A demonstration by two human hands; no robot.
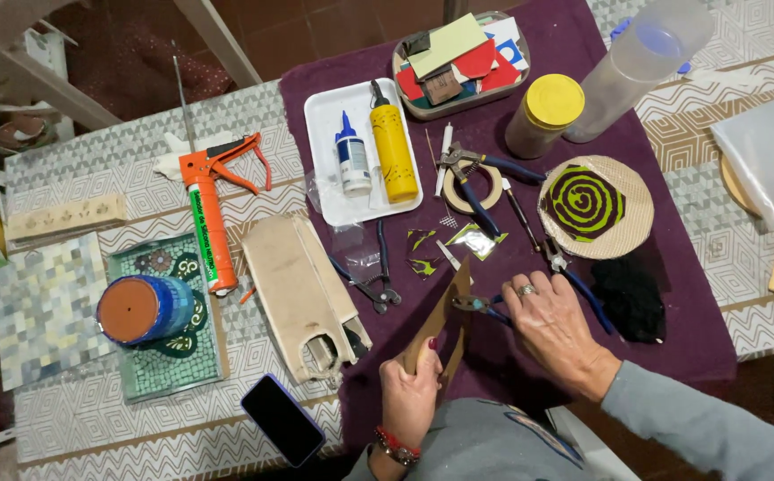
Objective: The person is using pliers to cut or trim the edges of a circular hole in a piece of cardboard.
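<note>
bare purple cloth (529, 374) ahead — pliers (378, 285) left

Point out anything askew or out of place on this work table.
The dark phone lies at the table's near edge, one corner hanging over it. The clear plastic bottle lies tipped on its side beside the yellow-lidded jar. Nothing looks spilled.

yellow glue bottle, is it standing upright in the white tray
No, the yellow glue bottle lies on its side in the white tray beside a smaller white bottle.

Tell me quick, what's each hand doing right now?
Left hand: closed around the bottom of a brown tile piece, holding it upright.
Right hand: closed on blue-handled nippers, their jaws at the tile's edge.
</note>
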